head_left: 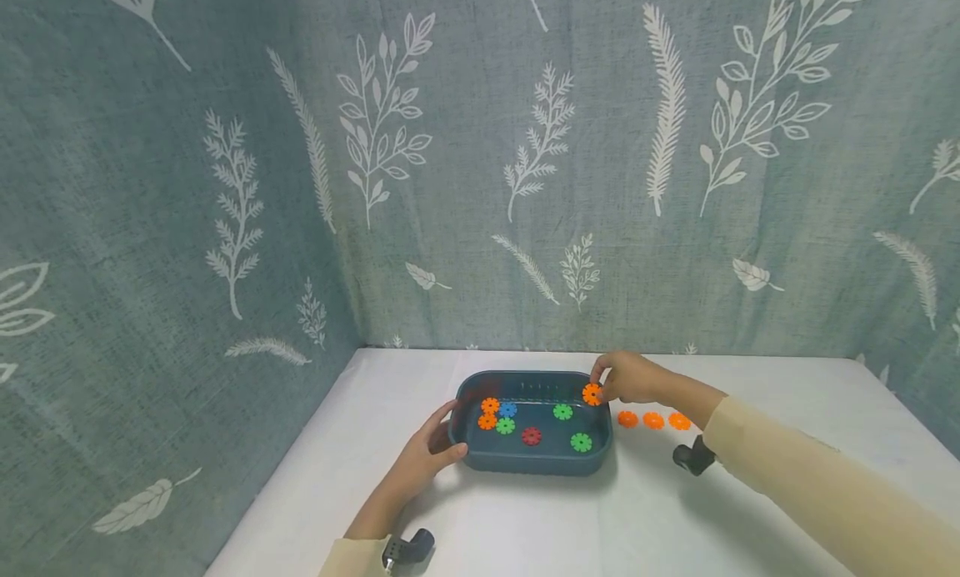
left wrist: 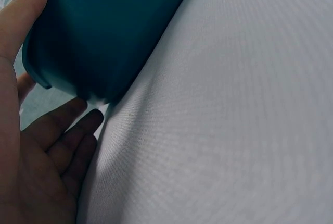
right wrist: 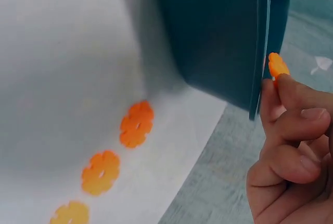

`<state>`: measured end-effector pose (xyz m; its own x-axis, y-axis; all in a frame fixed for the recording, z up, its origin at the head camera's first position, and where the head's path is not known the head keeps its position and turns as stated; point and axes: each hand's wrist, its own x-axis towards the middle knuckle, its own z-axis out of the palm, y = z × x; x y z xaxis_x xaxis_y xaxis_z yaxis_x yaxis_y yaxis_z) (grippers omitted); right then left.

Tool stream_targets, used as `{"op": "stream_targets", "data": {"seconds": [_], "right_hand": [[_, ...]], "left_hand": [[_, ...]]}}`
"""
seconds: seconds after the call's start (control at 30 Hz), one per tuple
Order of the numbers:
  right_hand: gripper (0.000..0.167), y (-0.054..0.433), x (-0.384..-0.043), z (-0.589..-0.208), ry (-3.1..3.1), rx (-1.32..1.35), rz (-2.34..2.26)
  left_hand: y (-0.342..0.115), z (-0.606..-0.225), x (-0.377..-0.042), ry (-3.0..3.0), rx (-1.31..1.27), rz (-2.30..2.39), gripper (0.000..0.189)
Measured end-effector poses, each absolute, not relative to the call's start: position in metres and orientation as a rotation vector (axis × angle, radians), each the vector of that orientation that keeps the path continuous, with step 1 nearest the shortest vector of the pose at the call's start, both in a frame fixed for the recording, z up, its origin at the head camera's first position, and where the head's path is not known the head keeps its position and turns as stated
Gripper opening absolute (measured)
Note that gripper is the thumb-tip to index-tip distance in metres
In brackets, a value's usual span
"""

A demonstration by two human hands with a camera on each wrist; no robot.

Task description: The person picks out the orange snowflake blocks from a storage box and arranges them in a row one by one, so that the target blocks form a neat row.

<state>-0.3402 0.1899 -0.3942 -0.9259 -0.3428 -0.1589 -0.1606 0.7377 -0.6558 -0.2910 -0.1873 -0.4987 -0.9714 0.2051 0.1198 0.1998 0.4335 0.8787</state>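
An orange notched disc [head_left: 592, 394] is pinched between the thumb and fingertips of my right hand [head_left: 630, 378], at the right end of a dark teal basket [head_left: 532, 464]. In the right wrist view the disc [right wrist: 278, 64] shows just past the basket's rim. My left hand [head_left: 422, 459] rests against the basket's left end, thumb at the front rim, fingers spread along the side. In the left wrist view its fingers [left wrist: 67, 130] lie loosely bent beside the basket wall [left wrist: 104, 31]. Inside the basket lie orange discs [head_left: 487, 421], a blue disc [head_left: 507, 409], a red disc [head_left: 532, 436] and green discs [head_left: 581, 442].
To the right of the basket, three orange discs [head_left: 653, 420] lie in a row on the white tablecloth [head_left: 525, 519], beneath my right forearm. A leaf-patterned curtain [head_left: 480, 227] stands behind the table and along its left side.
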Motion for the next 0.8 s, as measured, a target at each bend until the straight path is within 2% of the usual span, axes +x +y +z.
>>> {"op": "stream_targets", "data": {"seconds": [0.47,0.8], "right_hand": [[0.019,0.232,-0.321,-0.406,2.602,-0.383,-1.107],[0.023,0.262,-0.312,-0.411,2.593,-0.264,-1.146]], "left_hand": [[-0.188,-0.499,-0.286,2.654,0.382,1.633,0.076],[-0.185,-0.495,-0.289,2.665,0.35,1.621,0.078]]}}
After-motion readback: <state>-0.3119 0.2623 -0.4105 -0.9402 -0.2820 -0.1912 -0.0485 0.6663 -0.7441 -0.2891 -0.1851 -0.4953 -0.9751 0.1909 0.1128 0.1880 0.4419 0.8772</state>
